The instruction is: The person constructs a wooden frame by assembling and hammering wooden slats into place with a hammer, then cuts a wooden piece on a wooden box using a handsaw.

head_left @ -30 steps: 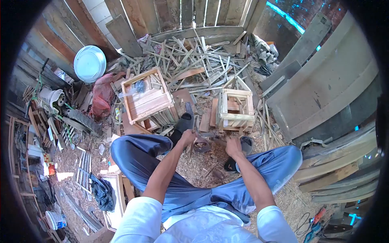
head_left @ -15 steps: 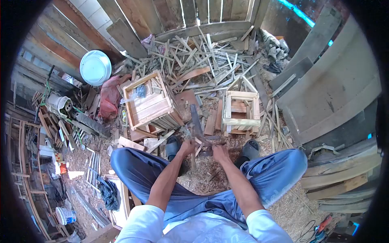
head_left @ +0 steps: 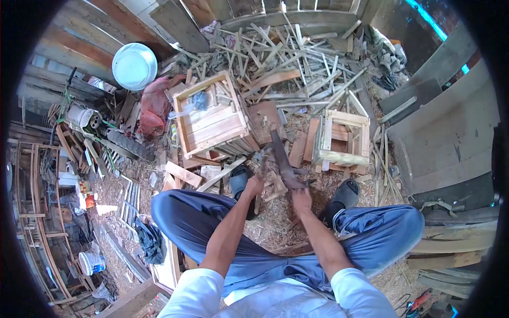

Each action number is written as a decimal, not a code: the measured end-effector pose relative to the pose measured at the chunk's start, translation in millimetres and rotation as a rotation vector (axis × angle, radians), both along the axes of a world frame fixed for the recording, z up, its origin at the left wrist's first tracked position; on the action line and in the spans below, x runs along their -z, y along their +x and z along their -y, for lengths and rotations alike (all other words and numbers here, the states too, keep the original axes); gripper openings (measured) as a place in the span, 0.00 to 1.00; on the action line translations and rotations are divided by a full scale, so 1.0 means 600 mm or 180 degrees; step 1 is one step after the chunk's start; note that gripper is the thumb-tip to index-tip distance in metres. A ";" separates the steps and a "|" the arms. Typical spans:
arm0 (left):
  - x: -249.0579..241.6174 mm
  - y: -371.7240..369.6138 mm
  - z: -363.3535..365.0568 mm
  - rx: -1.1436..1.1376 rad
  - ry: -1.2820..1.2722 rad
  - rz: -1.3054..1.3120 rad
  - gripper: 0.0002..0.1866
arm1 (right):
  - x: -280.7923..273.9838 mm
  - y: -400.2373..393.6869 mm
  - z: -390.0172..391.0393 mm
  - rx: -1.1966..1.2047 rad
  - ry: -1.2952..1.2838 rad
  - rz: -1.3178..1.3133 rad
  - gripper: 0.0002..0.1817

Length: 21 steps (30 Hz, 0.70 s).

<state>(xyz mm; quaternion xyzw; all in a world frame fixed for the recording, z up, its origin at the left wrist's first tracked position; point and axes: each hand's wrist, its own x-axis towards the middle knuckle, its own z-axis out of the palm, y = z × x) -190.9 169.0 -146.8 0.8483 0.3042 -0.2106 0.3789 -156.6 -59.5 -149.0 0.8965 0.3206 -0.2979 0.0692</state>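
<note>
My left hand (head_left: 254, 185) is closed around the light wooden handle of what looks like a hammer (head_left: 260, 159), its grey head upward and partly blurred. In my right hand (head_left: 302, 199) is the near end of a long dark piece (head_left: 282, 156) with a short prong on its side; I cannot make out exactly what it is. This piece slants away from me toward a brown board (head_left: 265, 119). Small light wood offcuts (head_left: 275, 186) lie on the shavings between my hands. Both hands are between my sandalled feet.
Beyond my left foot stands a slatted wooden crate (head_left: 212, 124) with scraps and a plastic bag inside. A small wooden frame (head_left: 343, 139) stands beyond my right foot. Thin sticks (head_left: 286, 69) are heaped by the far wall. A white basin (head_left: 134, 66) and red bag (head_left: 155, 108) are at left.
The view has shifted, so the surroundings appear higher and farther right. My right hand has drawn the dark piece slightly toward me. My left hand still holds the hammer.
</note>
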 end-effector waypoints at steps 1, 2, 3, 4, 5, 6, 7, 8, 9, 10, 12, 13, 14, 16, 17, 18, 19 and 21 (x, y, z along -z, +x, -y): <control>-0.030 0.006 0.003 0.0415 0.0137 0.0392 0.19 | 0.012 0.007 0.017 -0.0022 0.0018 0.0077 0.14; -0.055 0.023 0.004 0.0377 0.0155 0.0491 0.19 | 0.040 0.006 0.041 0.0273 0.0252 0.0389 0.14; -0.078 0.038 0.006 0.0666 -0.0093 0.0364 0.18 | 0.049 0.019 0.050 0.0540 0.0492 0.0706 0.14; -0.108 0.052 0.011 0.0945 -0.0338 0.0248 0.17 | 0.006 0.046 0.047 0.0457 0.0504 0.0819 0.14; -0.205 0.072 0.021 0.1083 -0.0144 0.0170 0.19 | -0.067 0.069 0.045 0.0393 0.0409 0.0169 0.18; -0.259 0.081 0.017 0.0988 -0.0132 0.0285 0.19 | -0.139 0.093 0.038 0.0319 0.0287 -0.0484 0.22; -0.301 0.085 0.011 0.0884 -0.0270 0.0870 0.19 | -0.186 0.122 0.024 0.0576 0.0066 -0.1193 0.27; -0.337 0.088 -0.001 0.0782 -0.0390 0.1450 0.19 | -0.201 0.137 0.019 0.0471 0.0047 -0.1094 0.27; -0.370 0.090 -0.018 0.0701 -0.0361 0.1537 0.19 | -0.210 0.146 0.019 0.0827 0.0671 -0.1349 0.27; -0.397 0.094 -0.038 0.0542 -0.0214 0.1854 0.21 | -0.215 0.146 0.018 0.1191 0.1308 -0.1623 0.26; -0.439 0.105 -0.083 0.0373 -0.0062 0.2201 0.23 | -0.245 0.132 0.005 0.0991 0.2353 -0.1210 0.23; -0.454 0.114 -0.107 0.0234 -0.0126 0.2307 0.22 | -0.300 0.122 -0.013 0.1593 0.2692 -0.1349 0.22; -0.464 0.118 -0.124 0.0096 -0.0194 0.2416 0.22 | -0.339 0.111 -0.030 0.2200 0.3022 -0.1482 0.23; -0.446 0.127 -0.156 0.0159 0.0244 0.2338 0.18 | -0.366 0.090 -0.050 0.2574 0.3279 -0.1025 0.26; -0.431 0.135 -0.172 0.0235 0.0693 0.2203 0.16 | -0.380 0.083 -0.056 0.2824 0.3759 -0.0650 0.25; -0.410 0.143 -0.181 0.0214 0.0707 0.2248 0.16 | -0.392 0.077 -0.062 0.3061 0.4235 -0.0266 0.24; -0.391 0.148 -0.181 0.0257 0.1057 0.2109 0.16 | -0.398 0.069 -0.063 0.2756 0.4508 0.0053 0.20; -0.373 0.149 -0.166 0.0265 0.1767 0.1840 0.17 | -0.398 0.060 -0.060 0.2720 0.4349 -0.0200 0.18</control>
